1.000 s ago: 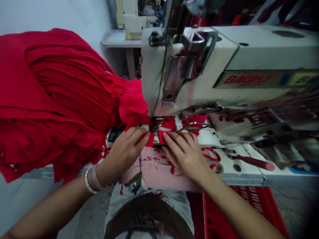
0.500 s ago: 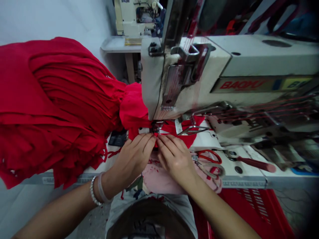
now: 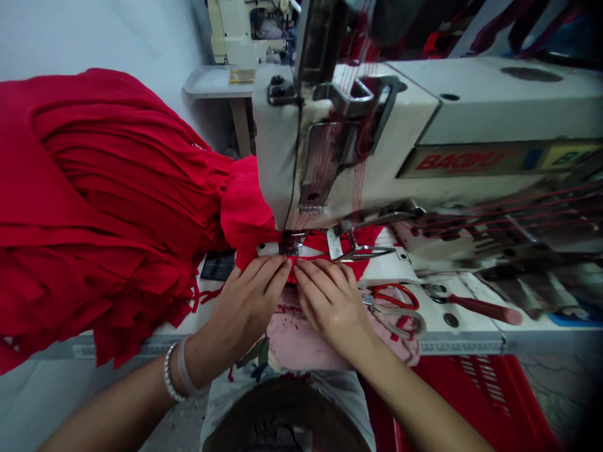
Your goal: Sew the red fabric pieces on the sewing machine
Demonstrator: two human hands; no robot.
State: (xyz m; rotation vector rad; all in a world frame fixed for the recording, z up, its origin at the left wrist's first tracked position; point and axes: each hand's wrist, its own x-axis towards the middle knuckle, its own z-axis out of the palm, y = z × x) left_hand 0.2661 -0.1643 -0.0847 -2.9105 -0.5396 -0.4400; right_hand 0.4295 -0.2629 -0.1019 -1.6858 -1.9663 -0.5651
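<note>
A piece of red fabric [image 3: 360, 267] lies on the bed of the white sewing machine [image 3: 277, 150], under and around the presser foot [image 3: 293, 242]. My left hand [image 3: 254, 295] grips its near edge just in front of the foot, fingers bent and pressed together. Close beside it, my right hand [image 3: 330, 298] pinches the same edge. The two sets of fingertips almost meet below the foot. The cloth between them is mostly covered by my fingers. Several red threads run down the machine head to the needle area.
A large heap of red fabric pieces [image 3: 117, 188] fills the left side. Right of my hands lie red-handled scissors [image 3: 396, 295] and a red-handled tool [image 3: 485, 309]. A pink cloth [image 3: 306, 339] hangs at the table's front edge, near a red basket [image 3: 490, 395]. Another machine [image 3: 235, 31] stands behind.
Both hands have drawn slightly back from the presser foot with the fabric edge, so more of the foot shows. The camera view has shifted a little.
</note>
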